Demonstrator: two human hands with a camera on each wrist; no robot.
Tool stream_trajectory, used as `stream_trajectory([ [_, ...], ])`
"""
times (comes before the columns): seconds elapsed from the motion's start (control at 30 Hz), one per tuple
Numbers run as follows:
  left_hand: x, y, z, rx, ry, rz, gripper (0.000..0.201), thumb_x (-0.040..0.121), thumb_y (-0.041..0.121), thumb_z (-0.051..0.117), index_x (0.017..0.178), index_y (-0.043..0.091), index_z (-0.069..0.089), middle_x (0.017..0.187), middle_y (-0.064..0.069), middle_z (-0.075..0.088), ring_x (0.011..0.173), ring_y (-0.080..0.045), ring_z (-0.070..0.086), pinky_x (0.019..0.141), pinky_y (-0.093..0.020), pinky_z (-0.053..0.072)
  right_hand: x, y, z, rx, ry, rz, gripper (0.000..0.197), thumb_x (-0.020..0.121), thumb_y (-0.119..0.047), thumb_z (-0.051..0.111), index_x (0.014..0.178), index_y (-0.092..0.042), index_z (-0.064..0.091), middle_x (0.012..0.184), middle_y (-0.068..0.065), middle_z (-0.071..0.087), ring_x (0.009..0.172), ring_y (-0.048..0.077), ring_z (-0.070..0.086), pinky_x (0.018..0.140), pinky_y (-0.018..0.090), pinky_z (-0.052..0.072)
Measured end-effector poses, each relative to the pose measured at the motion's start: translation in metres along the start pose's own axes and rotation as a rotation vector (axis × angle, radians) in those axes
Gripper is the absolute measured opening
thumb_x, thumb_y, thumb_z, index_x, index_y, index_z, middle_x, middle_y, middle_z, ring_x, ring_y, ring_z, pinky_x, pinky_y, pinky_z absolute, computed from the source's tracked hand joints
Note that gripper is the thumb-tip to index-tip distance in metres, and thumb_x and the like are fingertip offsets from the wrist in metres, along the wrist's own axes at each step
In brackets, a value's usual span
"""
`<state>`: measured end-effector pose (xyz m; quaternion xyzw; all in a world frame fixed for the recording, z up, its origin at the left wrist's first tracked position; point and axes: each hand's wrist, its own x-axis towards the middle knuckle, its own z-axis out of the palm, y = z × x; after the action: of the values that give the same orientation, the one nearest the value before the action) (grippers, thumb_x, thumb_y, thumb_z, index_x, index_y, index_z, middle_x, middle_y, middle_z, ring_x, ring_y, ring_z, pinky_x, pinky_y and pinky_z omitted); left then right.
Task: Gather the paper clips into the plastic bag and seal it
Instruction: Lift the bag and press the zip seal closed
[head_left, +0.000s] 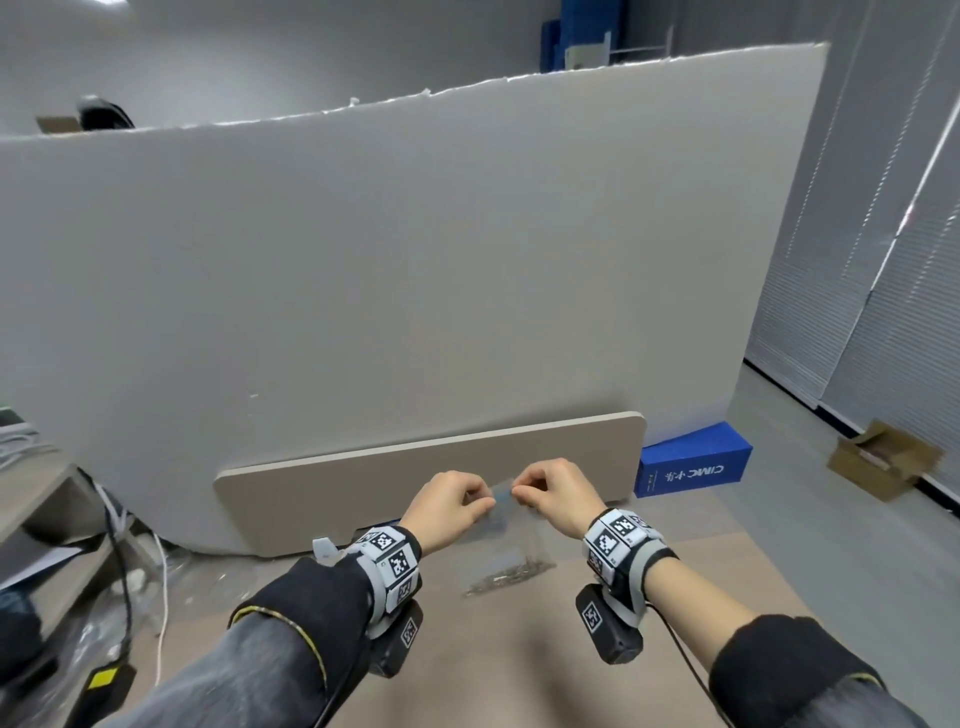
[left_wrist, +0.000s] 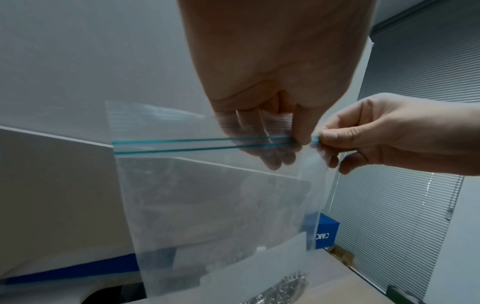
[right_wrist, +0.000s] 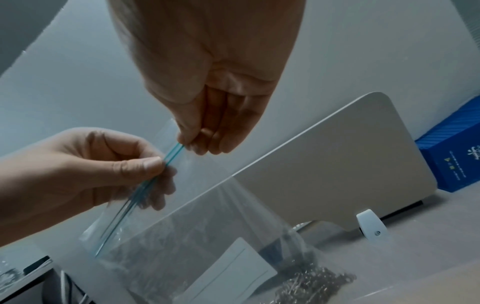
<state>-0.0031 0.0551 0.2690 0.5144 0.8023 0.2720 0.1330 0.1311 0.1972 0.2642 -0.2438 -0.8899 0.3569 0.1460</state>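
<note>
Two hands are pinching one clear plastic bag at its two teal zip lines — left hand, right hand — while one heap of paper clips, too many to count, is lying inside on the table.

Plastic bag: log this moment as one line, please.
stage: sealing | plastic bag: held up by zip strip | left hand: pinching strip | right hand: pinching strip | paper clips: inside bag bottom
</note>
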Motion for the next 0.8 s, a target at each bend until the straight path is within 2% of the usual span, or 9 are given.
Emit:
stream_trajectory([
  [0.13,0.001,0.006,0.000,0.012,0.041,0.005,0.020,0.080,0.026,0.060,0.061,0.029,0.059,0.059,0.011,0.059,0.062,-0.006,0.052,0.064,-0.023,0.042,-0.003,-0.007,-0.005,-0.128,0.052,-0.014,0.008,0.086,-0.034,0.062,0.084,-0.030,0.069,0.079,-0.016,0.062,0.085,0.008,0.060,0.072,0.025,0.044],
  [0.27,0.001,0.009,0.001,0.003,0.096,-0.013,0.014,0.078,0.024,0.061,0.065,0.021,0.065,0.062,0.007,0.063,0.063,-0.010,0.054,0.064,-0.025,0.043,-0.004,-0.012,-0.005,-0.161,0.032,-0.039,0.008,0.087,-0.035,0.059,0.082,-0.032,0.064,0.084,-0.017,0.062,0.083,0.006,0.057,0.070,0.025,0.040],
  [0.37,0.002,0.010,0.000,0.004,0.094,-0.002,0.014,0.077,0.023,0.060,0.068,0.016,0.066,0.065,0.003,0.067,0.066,-0.014,0.058,0.067,-0.028,0.047,-0.005,-0.015,-0.006,-0.197,0.044,-0.072,0.010,0.087,-0.035,0.060,0.084,-0.028,0.066,0.087,-0.012,0.067,0.087,0.009,0.059,0.071,0.026,0.041],
  [0.5,0.000,0.013,-0.003,0.015,0.094,0.014,0.013,0.078,0.024,0.059,0.069,0.019,0.065,0.064,0.006,0.065,0.069,-0.015,0.060,0.069,-0.030,0.049,-0.004,-0.016,-0.006,-0.207,0.072,-0.095,0.009,0.086,-0.031,0.061,0.083,-0.025,0.067,0.082,-0.009,0.067,0.086,0.014,0.060,0.069,0.026,0.040],
  [0.6,-0.003,0.012,-0.004,0.037,0.078,0.018,0.012,0.080,0.022,0.060,0.071,0.019,0.066,0.065,0.010,0.062,0.069,-0.014,0.059,0.069,-0.029,0.048,-0.002,-0.019,-0.010,-0.227,0.007,-0.084,0.009,0.085,-0.033,0.063,0.084,-0.026,0.068,0.078,-0.014,0.061,0.083,0.012,0.058,0.069,0.026,0.041],
  [0.7,-0.004,0.013,-0.005,0.022,0.063,0.026,0.012,0.080,0.024,0.060,0.073,0.019,0.067,0.067,0.008,0.065,0.071,-0.014,0.060,0.070,-0.030,0.049,-0.001,-0.023,-0.010,-0.323,-0.049,-0.128,0.010,0.086,-0.036,0.061,0.089,-0.028,0.066,0.090,-0.010,0.067,0.094,0.015,0.060,0.071,0.027,0.040],
  [0.8,-0.003,0.013,-0.010,-0.011,0.057,0.009,0.013,0.080,0.028,0.061,0.076,0.019,0.070,0.070,0.008,0.069,0.071,-0.009,0.061,0.071,-0.027,0.049,-0.002,-0.022,-0.013,-0.356,0.029,-0.133,0.011,0.086,-0.035,0.059,0.090,-0.027,0.066,0.095,-0.009,0.069,0.097,0.018,0.060,0.070,0.027,0.037],
])
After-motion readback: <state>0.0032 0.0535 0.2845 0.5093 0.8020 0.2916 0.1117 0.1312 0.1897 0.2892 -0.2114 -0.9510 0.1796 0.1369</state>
